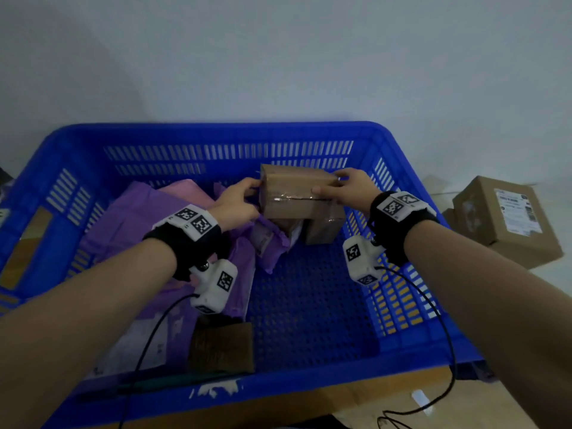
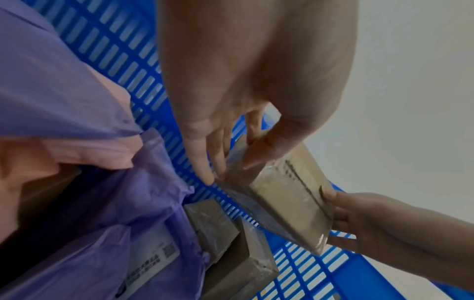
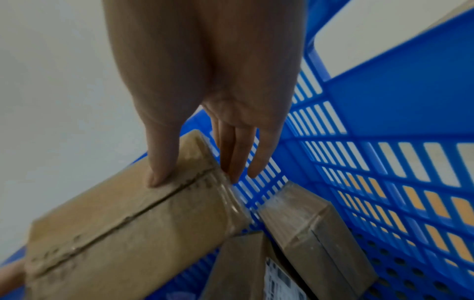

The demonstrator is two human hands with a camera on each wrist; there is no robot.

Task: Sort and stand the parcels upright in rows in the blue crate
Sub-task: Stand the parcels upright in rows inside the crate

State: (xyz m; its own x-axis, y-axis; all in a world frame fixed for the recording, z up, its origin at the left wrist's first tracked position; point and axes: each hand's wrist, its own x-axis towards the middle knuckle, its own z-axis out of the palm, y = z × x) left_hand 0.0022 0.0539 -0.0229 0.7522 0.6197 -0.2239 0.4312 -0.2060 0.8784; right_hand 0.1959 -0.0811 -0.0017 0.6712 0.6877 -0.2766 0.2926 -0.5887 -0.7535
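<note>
Both hands hold a taped cardboard parcel (image 1: pixel 295 193) above the far right of the blue crate (image 1: pixel 216 134); left hand (image 1: pixel 236 202) pinching its left end, right hand (image 1: pixel 349 187) pinching its right end; purple mailers (image 1: pixel 130 218) lie left.

Plain pale grey-white wall (image 1: pixel 278 51) fills the upper half of the head view, no marks or fixtures on it. Light dim & even, w/ a soft shadow across the wall's upper left. Tan wooden surface (image 1: pixel 356 400) along the bottom edge (table or floor, can't tell). Pale floor (image 1: pixel 554 292) at right.
</note>
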